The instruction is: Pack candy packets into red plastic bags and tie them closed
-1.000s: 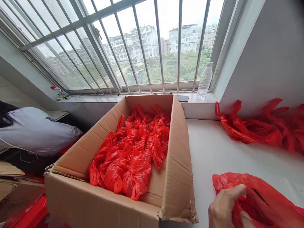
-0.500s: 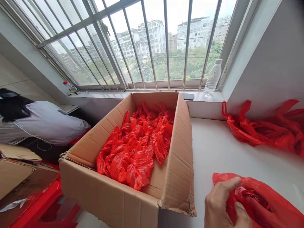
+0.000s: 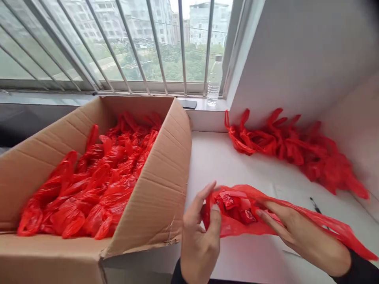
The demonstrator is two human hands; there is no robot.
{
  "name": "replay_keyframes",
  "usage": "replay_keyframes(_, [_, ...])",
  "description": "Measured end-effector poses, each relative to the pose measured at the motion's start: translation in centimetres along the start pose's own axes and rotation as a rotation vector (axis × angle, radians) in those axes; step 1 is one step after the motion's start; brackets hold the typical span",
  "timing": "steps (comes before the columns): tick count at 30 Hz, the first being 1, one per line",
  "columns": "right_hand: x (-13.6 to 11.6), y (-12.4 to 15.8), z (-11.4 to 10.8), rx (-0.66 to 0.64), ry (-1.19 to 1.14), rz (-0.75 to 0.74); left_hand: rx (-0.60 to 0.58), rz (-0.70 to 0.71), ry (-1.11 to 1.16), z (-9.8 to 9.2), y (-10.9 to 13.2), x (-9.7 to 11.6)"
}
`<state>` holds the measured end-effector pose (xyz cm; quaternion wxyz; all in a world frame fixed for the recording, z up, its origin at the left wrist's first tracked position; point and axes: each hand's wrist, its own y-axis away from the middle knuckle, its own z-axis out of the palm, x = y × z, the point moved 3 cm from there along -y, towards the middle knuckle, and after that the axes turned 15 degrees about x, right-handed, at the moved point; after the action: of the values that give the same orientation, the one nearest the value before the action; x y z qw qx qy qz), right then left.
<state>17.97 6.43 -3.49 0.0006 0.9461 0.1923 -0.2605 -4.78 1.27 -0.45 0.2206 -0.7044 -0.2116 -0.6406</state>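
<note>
Your left hand [image 3: 203, 236], fingers upward, pinches the red bag [image 3: 233, 230] in its grip over the counter [image 3: 211, 157]. Your right hand [image 3: 286, 221] slants leftward into it; whether that grip is closed, I cannot tell.

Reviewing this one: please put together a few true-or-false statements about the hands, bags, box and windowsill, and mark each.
1. The left hand holds an open red plastic bag at its mouth. True.
2. Red wrapped items show inside that bag. True.
3. The right hand is well away from it. False: the right hand is at its opening.
4. A clear bottle stands on the windowsill. True.
5. Nothing is in the cardboard box. False: the cardboard box holds many tied red bags.
</note>
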Motion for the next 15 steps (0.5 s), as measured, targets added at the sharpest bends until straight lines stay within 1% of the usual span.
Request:
replay_keyframes(2, [0.2, 0.0, -1.7, 0.022, 0.044, 0.036, 0.023, -0.038, -0.005, 0.4, -0.6, 0.6])
replay_keyframes(4, [0.6, -0.2, -2.8, 0.054, 0.093, 0.028, 0.025, -0.061, -0.020, 0.8, -0.8, 0.8])
replay_keyframes(7, [1.1, 0.1, -3.7, 0.111, 0.125, -0.001, 0.018, -0.062, -0.064, 1.2, -0.5, 1.0])
replay_keyframes(8, [1.0, 0.2, -3.8, 0.125, 0.119, 0.011, 0.018, -0.060, -0.081, 1.3, -0.3, 1.0])
replay_keyframes(10, [0.6, 0.1, -3.6, 0.125, 0.101, 0.032, 0.030, -0.052, -0.106, 1.4, -0.1, 1.0])
replay_keyframes(12, [-0.1, -0.5, -2.7, 0.084, 0.089, 0.035, 0.039, -0.042, -0.123, 1.5, 0.0, 0.9])
replay_keyframes(15, [-1.1, -2.3, 0.3, -0.040, 0.088, -0.016, 0.009, -0.039, -0.157, 1.8, 0.0, 0.8])
